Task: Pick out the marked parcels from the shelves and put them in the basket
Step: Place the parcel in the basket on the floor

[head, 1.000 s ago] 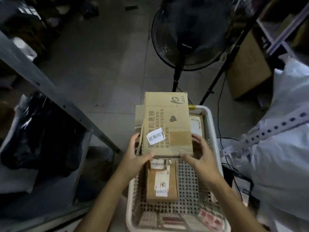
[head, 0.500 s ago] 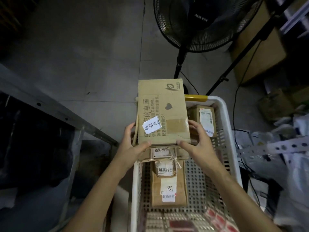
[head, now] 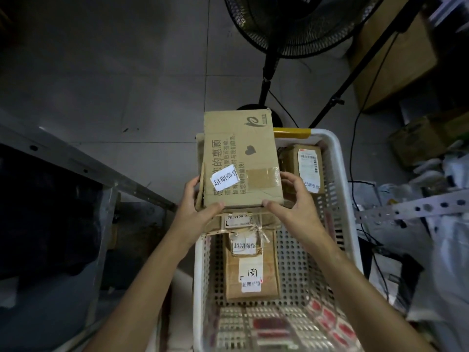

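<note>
A brown cardboard parcel (head: 241, 158) with a white marked sticker and printed text hangs over the far left part of the white perforated basket (head: 340, 179). My left hand (head: 196, 207) grips its near left corner, thumb on the front edge. My right hand (head: 291, 201) grips its near right corner. Under it in the basket lie a tied parcel with a marked label (head: 243, 242), a flat brown parcel with white labels (head: 251, 278), and a small labelled box (head: 302, 168) at the far right.
A black standing fan (head: 291, 26) and a tripod leg (head: 355, 77) stand beyond the basket. A grey metal shelf rail (head: 76, 163) runs along the left. Cardboard boxes (head: 390, 59) and white bags (head: 444, 224) crowd the right. Cables cross the floor.
The view has tilted down and closer to the basket. The parcel in both hands has sunk slightly toward the basket's far end; my grip on it is the same.
</note>
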`<action>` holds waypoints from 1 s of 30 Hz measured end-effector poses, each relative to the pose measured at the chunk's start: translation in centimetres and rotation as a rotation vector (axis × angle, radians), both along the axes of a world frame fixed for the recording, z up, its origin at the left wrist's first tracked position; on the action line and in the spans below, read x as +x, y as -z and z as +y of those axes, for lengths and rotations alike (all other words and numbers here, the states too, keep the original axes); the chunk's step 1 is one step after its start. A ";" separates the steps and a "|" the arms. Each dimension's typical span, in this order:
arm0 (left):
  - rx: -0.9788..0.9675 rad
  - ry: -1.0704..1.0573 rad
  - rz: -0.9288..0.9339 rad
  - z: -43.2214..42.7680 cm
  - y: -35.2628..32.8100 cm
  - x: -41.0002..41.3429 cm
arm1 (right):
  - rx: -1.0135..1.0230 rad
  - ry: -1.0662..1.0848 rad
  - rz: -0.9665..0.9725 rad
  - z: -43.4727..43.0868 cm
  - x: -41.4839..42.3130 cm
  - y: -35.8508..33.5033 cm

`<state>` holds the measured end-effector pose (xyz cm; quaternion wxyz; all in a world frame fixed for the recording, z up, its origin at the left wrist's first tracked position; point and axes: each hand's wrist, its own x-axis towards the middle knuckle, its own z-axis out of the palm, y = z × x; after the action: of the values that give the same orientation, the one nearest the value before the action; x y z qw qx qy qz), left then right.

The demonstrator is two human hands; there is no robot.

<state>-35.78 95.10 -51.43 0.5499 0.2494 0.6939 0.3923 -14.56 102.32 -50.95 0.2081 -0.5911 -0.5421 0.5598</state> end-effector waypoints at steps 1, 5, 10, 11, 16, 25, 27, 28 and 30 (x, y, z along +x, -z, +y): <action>-0.006 0.002 -0.002 0.0 0.0 0.2 | 0.003 0.000 -0.003 0.0 0.2 0.0; -0.023 0.009 0.031 -0.3 0.0 0.5 | 0.001 -0.015 0.003 -0.1 0.5 0.3; -0.039 0.092 0.138 -0.5 -0.5 0.4 | -0.008 -0.060 -0.024 0.2 0.7 0.1; -0.044 0.118 0.194 -0.5 -0.7 0.3 | -0.016 -0.081 -0.034 0.2 0.8 -0.1; -0.093 0.305 0.584 -0.9 -2.2 -0.7 | 0.000 -0.236 -0.204 1.3 1.3 -1.2; -0.097 0.427 0.899 0.0 -10.4 -1.7 | 0.288 -0.472 -0.583 3.1 -0.2 -9.8; -0.082 0.448 0.964 0.7 -13.0 -1.9 | 0.340 -0.519 -0.622 3.5 -0.8 -12.2; -0.075 0.454 0.989 1.0 -14.2 -2.1 | 0.354 -0.535 -0.639 3.7 -1.1 -13.5; -0.076 0.471 1.022 1.4 -16.6 -2.2 | 0.383 -0.551 -0.668 3.9 -1.4 -15.8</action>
<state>-38.02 96.50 -34.86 0.2252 0.5359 0.8113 0.0630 -15.97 106.21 -35.15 -0.0285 -0.5241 -0.8095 0.2632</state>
